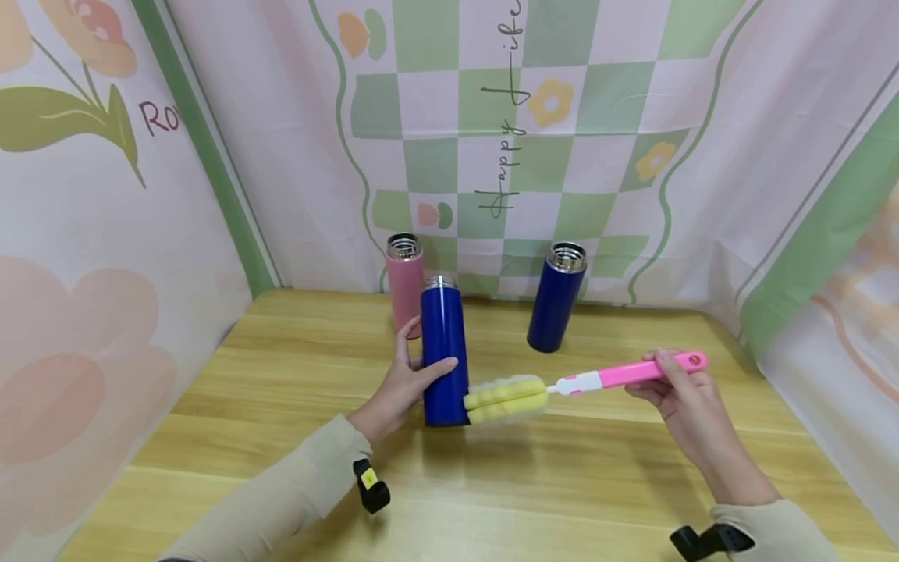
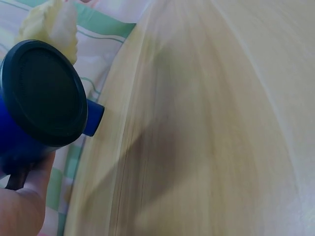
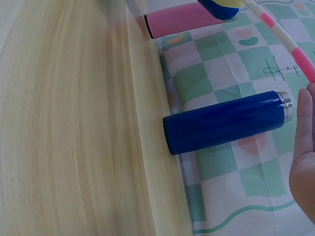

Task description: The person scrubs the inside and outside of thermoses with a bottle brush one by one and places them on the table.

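My left hand [image 1: 400, 390] grips a dark blue vacuum flask [image 1: 442, 336], thumb across its front. The flask has a bare steel neck and no lid on it. Its black base [image 2: 44, 93] faces the left wrist camera, above the tabletop. In my right hand [image 1: 691, 410] is a bottle brush, held by its pink handle [image 1: 635, 373]. The brush's yellow and white sponge head [image 1: 509, 398] points left and meets the flask's lower side in the head view. From the left wrist, part of the sponge [image 2: 51, 24] shows beyond the flask's base.
A pink flask [image 1: 405, 285], lidless, stands behind the held one, partly covered by it. Another dark blue flask [image 1: 556, 300], also lidless, stands at the back right of the wooden table [image 1: 281, 343]. Printed cloth [image 1: 309, 195] hangs round the table's back and sides.
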A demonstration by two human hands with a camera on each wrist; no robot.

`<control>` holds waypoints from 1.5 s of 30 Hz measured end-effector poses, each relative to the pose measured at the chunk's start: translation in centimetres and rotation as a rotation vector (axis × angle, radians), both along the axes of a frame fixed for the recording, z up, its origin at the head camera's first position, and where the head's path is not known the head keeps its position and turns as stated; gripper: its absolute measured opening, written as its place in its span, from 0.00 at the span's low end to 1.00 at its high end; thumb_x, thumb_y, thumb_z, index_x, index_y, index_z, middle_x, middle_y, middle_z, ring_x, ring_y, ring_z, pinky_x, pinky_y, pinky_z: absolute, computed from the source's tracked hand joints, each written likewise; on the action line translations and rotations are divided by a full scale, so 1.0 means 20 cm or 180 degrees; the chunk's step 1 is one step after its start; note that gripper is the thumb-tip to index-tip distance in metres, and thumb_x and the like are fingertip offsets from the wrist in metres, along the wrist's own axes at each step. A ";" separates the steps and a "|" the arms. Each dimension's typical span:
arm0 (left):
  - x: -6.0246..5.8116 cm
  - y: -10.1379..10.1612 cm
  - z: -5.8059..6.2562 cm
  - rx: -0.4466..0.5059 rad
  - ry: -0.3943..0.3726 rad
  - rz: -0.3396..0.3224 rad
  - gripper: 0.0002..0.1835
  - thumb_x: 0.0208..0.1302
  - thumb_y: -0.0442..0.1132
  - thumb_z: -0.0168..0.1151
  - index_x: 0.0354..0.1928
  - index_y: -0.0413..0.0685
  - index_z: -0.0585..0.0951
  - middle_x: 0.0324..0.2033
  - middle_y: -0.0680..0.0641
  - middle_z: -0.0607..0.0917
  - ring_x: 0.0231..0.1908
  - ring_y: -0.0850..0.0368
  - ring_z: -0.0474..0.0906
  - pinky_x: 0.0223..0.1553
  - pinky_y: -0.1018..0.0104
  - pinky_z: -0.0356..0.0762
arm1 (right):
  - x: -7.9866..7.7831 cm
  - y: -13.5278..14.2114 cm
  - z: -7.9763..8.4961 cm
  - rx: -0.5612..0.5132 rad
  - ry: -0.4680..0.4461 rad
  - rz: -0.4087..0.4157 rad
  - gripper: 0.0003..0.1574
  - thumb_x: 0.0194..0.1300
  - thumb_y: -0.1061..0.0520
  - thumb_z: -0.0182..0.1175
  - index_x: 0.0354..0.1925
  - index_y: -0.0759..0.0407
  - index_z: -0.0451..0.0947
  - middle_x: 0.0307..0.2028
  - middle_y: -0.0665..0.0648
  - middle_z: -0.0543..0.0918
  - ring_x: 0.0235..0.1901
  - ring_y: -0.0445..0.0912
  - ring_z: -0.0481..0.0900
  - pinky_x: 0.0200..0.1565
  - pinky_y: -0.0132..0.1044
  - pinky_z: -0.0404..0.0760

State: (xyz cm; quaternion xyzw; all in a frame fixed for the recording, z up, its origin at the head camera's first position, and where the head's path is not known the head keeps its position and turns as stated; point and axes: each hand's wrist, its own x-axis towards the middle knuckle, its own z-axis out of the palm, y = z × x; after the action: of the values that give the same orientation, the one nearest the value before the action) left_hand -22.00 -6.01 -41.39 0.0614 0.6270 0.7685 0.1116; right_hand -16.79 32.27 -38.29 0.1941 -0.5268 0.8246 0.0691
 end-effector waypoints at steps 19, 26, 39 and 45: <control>0.01 0.01 0.00 -0.0019 0.0145 -0.0078 0.49 0.62 0.44 0.71 0.75 0.76 0.49 0.60 0.34 0.70 0.56 0.40 0.75 0.53 0.45 0.77 | -0.01 -0.01 0.01 -0.0079 0.0013 -0.0166 0.19 0.80 0.62 0.42 0.46 0.68 0.80 0.39 0.62 0.85 0.39 0.49 0.87 0.44 0.38 0.83; 0.02 0.01 -0.01 -0.0169 0.0056 -0.0203 0.47 0.61 0.47 0.72 0.74 0.82 0.52 0.58 0.35 0.72 0.52 0.41 0.79 0.51 0.45 0.79 | -0.02 0.00 0.02 -0.0110 -0.0003 -0.0326 0.17 0.80 0.61 0.45 0.47 0.68 0.79 0.39 0.61 0.85 0.39 0.48 0.87 0.46 0.37 0.82; 0.03 0.00 -0.01 -0.0484 0.0100 -0.0300 0.46 0.62 0.51 0.71 0.74 0.83 0.53 0.60 0.36 0.73 0.54 0.42 0.78 0.53 0.45 0.78 | -0.04 0.00 0.04 -0.0318 0.0103 -0.0441 0.15 0.79 0.61 0.46 0.46 0.69 0.77 0.39 0.63 0.85 0.38 0.49 0.87 0.46 0.38 0.82; 0.03 0.00 -0.01 -0.0559 0.0141 -0.0313 0.46 0.62 0.51 0.71 0.75 0.84 0.53 0.61 0.36 0.73 0.55 0.42 0.78 0.51 0.45 0.79 | -0.04 0.00 0.06 -0.0408 0.0076 -0.0479 0.14 0.79 0.61 0.47 0.46 0.69 0.77 0.38 0.63 0.85 0.37 0.49 0.87 0.45 0.38 0.82</control>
State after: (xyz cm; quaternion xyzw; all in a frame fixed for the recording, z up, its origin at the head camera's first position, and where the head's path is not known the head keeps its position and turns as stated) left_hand -21.45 -6.09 -41.50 0.0991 0.6905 0.7027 0.1403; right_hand -17.64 32.27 -37.16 0.1591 -0.4851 0.8468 0.1494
